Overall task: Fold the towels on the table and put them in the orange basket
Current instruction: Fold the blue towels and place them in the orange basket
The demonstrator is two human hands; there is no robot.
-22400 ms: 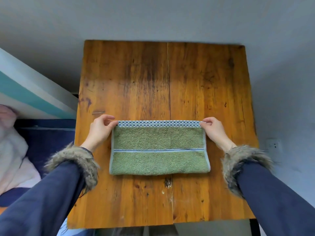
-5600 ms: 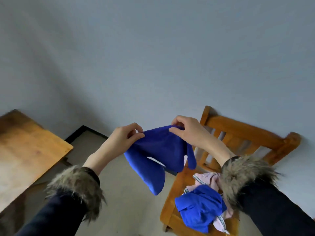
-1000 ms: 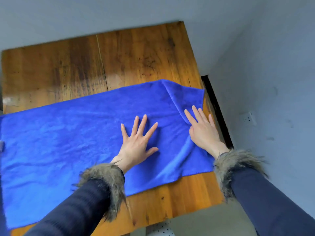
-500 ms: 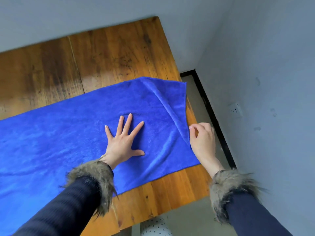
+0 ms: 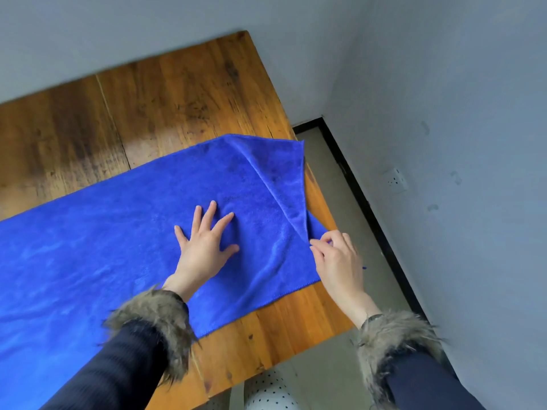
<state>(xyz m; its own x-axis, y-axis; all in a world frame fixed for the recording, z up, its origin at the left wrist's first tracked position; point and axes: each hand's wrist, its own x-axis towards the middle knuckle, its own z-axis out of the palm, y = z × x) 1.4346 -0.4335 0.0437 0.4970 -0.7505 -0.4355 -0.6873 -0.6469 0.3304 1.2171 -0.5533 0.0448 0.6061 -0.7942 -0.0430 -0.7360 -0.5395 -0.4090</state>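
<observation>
Towel (image 5: 124,247), bright blue, is lying spread across the wooden table (image 5: 183,96), covering most of its near half and running off the picture's left edge; its right end is folded back on itself in a triangular flap near the table's right edge. Left hand (image 5: 204,247) is pressing flat on the cloth with fingers straight and splayed, the towel lying under the whole palm. Right hand (image 5: 337,258) is curling its fingers at the flap's lower tip, thumb and forefinger pinching the towel's edge just over the table's right side. Fur-trimmed cuffs (image 5: 154,324) are covering both wrists.
</observation>
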